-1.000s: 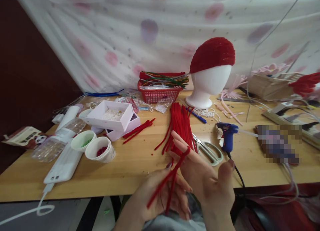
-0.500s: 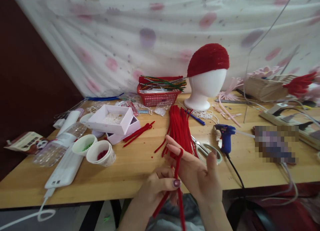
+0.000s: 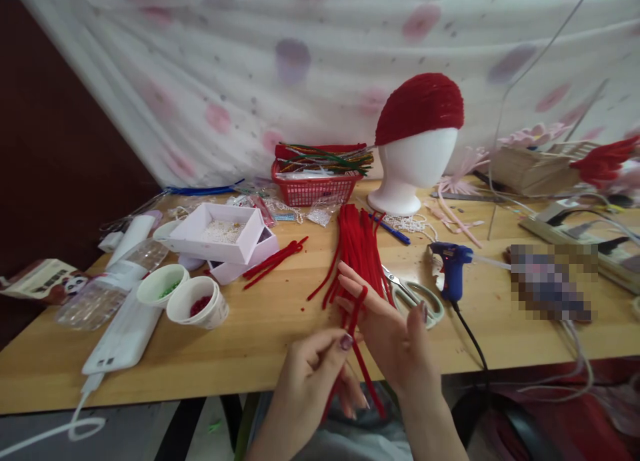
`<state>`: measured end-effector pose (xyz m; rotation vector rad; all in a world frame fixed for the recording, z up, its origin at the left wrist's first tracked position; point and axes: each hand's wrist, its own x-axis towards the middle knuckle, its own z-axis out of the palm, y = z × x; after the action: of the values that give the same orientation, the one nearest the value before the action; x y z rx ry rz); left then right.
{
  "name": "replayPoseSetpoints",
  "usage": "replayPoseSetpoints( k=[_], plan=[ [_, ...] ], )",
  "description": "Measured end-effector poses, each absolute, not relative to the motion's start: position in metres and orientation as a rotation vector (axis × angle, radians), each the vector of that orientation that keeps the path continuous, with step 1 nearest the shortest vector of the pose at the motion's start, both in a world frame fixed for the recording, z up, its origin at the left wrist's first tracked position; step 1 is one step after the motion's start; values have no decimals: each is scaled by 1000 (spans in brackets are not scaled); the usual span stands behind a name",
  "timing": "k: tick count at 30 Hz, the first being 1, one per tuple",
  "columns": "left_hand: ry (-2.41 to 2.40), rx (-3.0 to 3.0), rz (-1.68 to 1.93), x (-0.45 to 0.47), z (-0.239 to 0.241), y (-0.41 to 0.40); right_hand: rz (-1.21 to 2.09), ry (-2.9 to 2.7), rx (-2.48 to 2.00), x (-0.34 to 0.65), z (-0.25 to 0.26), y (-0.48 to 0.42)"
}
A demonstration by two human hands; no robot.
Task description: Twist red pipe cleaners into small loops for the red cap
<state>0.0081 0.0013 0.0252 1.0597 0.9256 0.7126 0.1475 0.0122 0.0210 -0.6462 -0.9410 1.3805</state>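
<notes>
A red pipe cleaner (image 3: 367,371) is bent over the index finger of my right hand (image 3: 395,341), and its ends hang down below. That hand is open, palm turned inward, with fingers stretched out and thumb raised. With thumb and forefinger, my left hand (image 3: 317,371) pinches the pipe cleaner just under the bend; its other fingers partly hide one end. Just beyond my fingertips lies a thick bundle of red pipe cleaners (image 3: 357,241). Scissors (image 3: 415,298) with pale green handles rest beside the bundle, partly behind my right hand.
A white foam head (image 3: 417,161) wears a red cap (image 3: 423,108). Behind sits a red basket (image 3: 317,191) of pipe cleaners. To the right stands a blue glue gun (image 3: 453,274). Paper cups (image 3: 217,308), a white box (image 3: 245,248) and a power bank (image 3: 123,338) occupy the left.
My left thumb and forefinger have slid up closer to the bend in the pipe cleaner, and its lower fingers have loosened. The hanging ends have swung. The view has shifted slightly.
</notes>
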Motion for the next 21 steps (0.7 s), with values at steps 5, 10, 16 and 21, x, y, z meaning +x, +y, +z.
replayPoseSetpoints(
  k=[5,10,16,21],
  plan=[
    [521,610,658,4,11,1,1543,-787,-516,147,34,5],
    [365,447,740,18,1,1,1551,-777,-394,143,29,7],
    [588,791,844,19,23,11,1439,-847,-474,145,31,2],
    [1332,1884,1301,9,29,8,1101,-1105,-763,152,20,3]
  ],
)
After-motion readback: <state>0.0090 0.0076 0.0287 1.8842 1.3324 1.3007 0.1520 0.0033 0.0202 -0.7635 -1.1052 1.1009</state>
